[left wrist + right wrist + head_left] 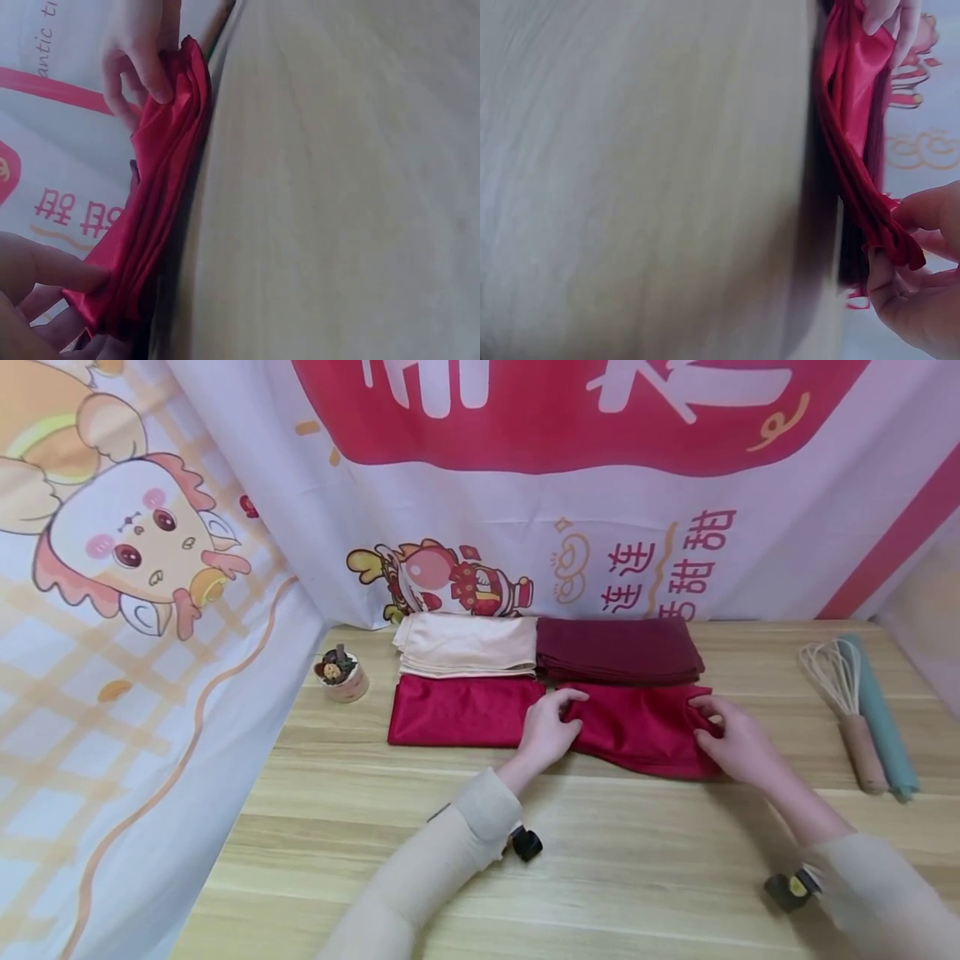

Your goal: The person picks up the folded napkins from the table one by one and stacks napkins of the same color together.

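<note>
Both hands grip a folded crimson satin cloth (630,731), one at each end. My left hand (549,727) pinches its left end between thumb and fingers; my right hand (738,739) holds the right end, where the fabric puckers. Several stacked layers show along the near edge in the left wrist view, and the cloth sags between the hands (37,300) there. From the right wrist, the right hand's fingers (900,277) wrap around the folded end. Left of it lies another folded crimson cloth (461,712). Behind are a folded cream cloth (468,643) and a folded dark maroon cloth (618,647).
A small decorated cup (345,677) stands at the wooden table's (600,860) left back edge. To the right lie a whisk (843,702) with a wooden handle and a rolled teal item (881,727). Printed curtains (480,510) hang along the back and left.
</note>
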Tool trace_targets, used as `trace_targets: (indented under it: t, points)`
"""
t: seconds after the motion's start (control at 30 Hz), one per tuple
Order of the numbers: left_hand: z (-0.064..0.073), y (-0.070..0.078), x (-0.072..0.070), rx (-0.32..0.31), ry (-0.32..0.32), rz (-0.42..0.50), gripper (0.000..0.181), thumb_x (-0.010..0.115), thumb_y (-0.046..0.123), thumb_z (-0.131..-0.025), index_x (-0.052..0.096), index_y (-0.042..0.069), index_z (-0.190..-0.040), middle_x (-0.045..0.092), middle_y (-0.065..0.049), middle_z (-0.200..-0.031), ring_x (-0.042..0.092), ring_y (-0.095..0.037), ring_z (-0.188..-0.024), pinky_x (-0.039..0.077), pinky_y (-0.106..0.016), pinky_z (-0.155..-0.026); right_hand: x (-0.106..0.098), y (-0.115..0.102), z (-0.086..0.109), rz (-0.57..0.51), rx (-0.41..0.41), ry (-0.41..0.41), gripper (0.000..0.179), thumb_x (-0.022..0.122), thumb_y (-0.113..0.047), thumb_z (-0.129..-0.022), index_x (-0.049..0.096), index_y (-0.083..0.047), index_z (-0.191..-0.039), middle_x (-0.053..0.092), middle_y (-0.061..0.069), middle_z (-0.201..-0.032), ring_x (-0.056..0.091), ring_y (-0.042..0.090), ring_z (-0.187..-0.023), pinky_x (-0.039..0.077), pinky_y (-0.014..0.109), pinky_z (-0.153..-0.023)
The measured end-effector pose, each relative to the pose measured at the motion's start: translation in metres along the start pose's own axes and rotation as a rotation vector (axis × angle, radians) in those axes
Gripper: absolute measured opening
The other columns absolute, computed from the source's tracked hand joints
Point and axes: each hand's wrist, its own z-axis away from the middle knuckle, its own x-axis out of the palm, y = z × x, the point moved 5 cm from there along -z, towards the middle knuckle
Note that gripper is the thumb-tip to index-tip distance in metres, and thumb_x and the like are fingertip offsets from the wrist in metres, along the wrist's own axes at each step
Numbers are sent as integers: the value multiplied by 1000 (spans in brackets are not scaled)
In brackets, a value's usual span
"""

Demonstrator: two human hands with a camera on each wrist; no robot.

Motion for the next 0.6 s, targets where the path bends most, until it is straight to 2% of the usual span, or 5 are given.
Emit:
trace_targets:
  t: [0.13,0.3,0.5,0.53,0.6]
  points:
    - [4,5,-9,41,23,51,39,70,-1,-76,71,17,-111,65,0,-104,57,-13,-92,45,-23,-80,-10,-15,3,10,-1,44,41,62,5,-83,54,3,-123,57,25,-106,57,38,-86,44,50,-70]
    - [9,4,-35,36,34,111,39,72,-1,-77,71,18,-111,60,-1,-95,49,-9,-69,42,-22,-66,-17,-35,6,9,-21,108,43,64,3,-84,55,0,-126,57,21,-108,54,35,-90,43,49,-73]
    - [17,-16,-75,-18,50,132,39,76,1,-76,71,17,-112,64,-2,-109,55,-10,-66,47,-24,-65,-4,-62,1,-36,-135,178,44,68,5,-81,58,-1,-123,60,19,-105,58,29,-88,43,18,-71]
    - [18,-21,-82,-25,54,136,39,76,1,-76,71,16,-111,65,-2,-109,56,-11,-66,47,-25,-66,0,-67,-2,-47,-152,181,44,68,6,-81,59,-1,-123,60,18,-106,59,29,-87,43,15,-70]
    - [20,-29,-97,-38,67,136,39,76,1,-76,71,16,-112,65,-3,-110,57,-14,-67,48,-27,-66,10,-75,-7,-70,-183,187,44,69,7,-80,59,-2,-123,60,17,-107,60,27,-86,48,19,-69]
